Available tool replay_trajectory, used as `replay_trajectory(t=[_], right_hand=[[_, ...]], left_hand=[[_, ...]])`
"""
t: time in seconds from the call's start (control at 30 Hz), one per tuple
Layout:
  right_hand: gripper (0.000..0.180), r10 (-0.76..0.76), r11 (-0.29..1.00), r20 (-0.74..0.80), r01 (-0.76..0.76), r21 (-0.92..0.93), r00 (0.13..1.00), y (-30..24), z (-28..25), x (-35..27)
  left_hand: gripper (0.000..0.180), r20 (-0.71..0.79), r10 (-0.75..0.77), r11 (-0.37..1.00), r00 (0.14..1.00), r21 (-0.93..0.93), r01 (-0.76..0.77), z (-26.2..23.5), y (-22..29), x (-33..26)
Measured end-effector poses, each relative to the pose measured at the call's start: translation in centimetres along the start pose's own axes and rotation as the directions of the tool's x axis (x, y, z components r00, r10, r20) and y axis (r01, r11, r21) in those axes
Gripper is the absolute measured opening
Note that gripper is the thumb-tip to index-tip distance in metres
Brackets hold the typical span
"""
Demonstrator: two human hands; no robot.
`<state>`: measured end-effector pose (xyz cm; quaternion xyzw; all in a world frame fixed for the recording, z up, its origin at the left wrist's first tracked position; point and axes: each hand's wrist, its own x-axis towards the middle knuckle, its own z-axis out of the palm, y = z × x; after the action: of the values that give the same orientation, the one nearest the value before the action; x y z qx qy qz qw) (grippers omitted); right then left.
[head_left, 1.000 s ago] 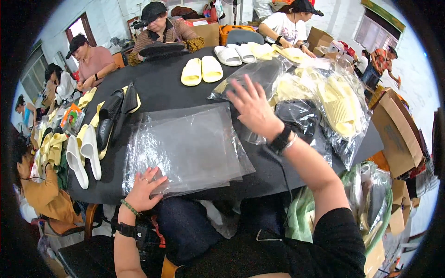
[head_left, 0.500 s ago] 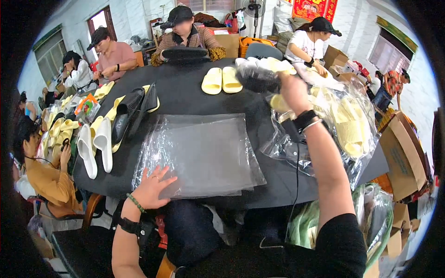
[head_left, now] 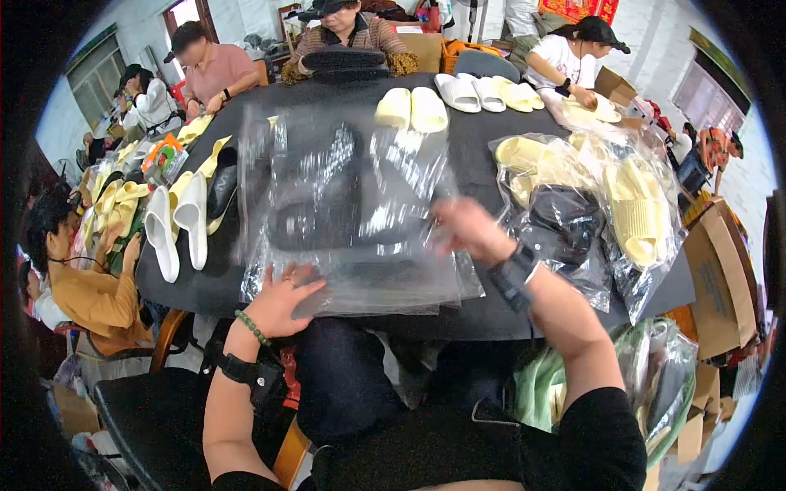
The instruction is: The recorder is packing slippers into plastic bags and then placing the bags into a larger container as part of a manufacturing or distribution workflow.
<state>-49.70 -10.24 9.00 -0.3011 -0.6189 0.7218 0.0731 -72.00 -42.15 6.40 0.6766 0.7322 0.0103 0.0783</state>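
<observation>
My left hand [head_left: 288, 301] lies with its fingers spread on the near left corner of a stack of clear plastic bags [head_left: 385, 299]. Above the stack a clear plastic bag [head_left: 401, 176] reaches up and away, blurred by motion. Dark slipper-like shapes show through it; I cannot tell whether they are inside or behind. Beside the bag's right edge is my right hand [head_left: 471, 231], smeared by motion, so its grip is unclear. Farther right, a bagged black item [head_left: 565, 214] lies among bagged cream slippers [head_left: 634, 217].
White slippers [head_left: 191, 217] and a black slipper [head_left: 221, 184] stand at the left. Cream slippers [head_left: 428, 110] and pale grey slippers [head_left: 458, 92] sit at the back. Several people work around the black table [head_left: 483, 164]. A green sack [head_left: 532, 393] and cardboard box [head_left: 716, 278] are at right.
My right hand has come back from the far right toward the bag stack; the black bundle it held now lies on the right pile. A clear bag has risen from the stack.
</observation>
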Motion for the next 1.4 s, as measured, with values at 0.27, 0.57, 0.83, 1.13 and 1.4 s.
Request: replay_trajectory(t=[0.27,0.57,0.83,1.13,1.4], right_hand=[[0.028,-0.047,0.936,-0.013,0.048,0.35,0.999,5.3,2.1,-1.7],[0.057,-0.014,0.938,0.035,0.001,0.345,0.999,8.4,1.8,-3.7],[0.108,-0.778,0.117,-0.03,0.098,-0.988,0.628,3.7,0.2,-3.6],[0.157,-0.19,0.186,0.246,0.281,-0.942,0.951,4.1,-0.8,1.8],[0.157,-0.121,0.142,0.242,0.258,-0.956,0.963,5.5,-1.7,1.7]], left_hand=[[0.07,0.103,-0.064,0.971,0.993,-0.225,0.086,0.3,0.2,-0.2],[0.071,0.076,-0.057,0.933,0.995,-0.35,0.08,1.3,-0.8,0.1],[0.052,0.106,-0.161,0.899,0.981,-0.395,0.19,-6.4,-1.3,-2.4],[0.055,0.055,-0.654,0.452,0.754,-0.771,0.448,-1.5,-6.2,5.5],[0.063,-0.046,-0.562,0.733,0.826,-0.491,0.471,-1.7,-4.8,7.7]])
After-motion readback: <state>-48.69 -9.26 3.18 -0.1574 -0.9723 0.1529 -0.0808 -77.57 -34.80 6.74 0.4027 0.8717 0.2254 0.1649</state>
